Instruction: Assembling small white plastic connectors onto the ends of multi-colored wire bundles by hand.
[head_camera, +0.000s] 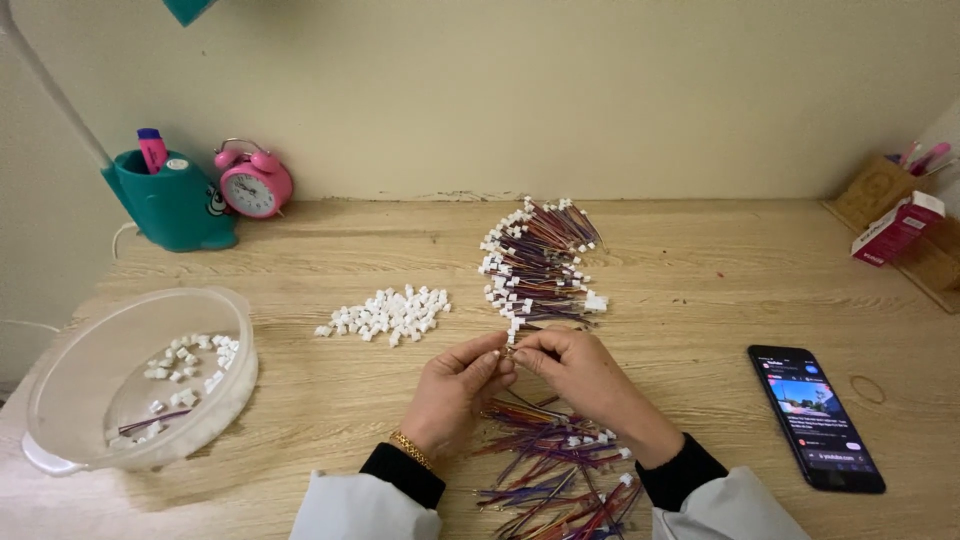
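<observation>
Both hands pinched together over a small wire-and-connector piece at mid-table

From my feed, the left hand and right hand meet fingertip to fingertip, thumbs and forefingers closed on a small wire piece that I can barely make out between them, just in front of the finished bundle of capped wires, which lies in a neat row further back. I judge the work roughly halfway: that capped bundle is sizeable, yet a loose heap of coloured wires lies between the wrists, and a pile of white connectors sits unused left of the hands. More connectors lie in the clear plastic bowl at far left; a phone rests on the wooden table at right
</observation>
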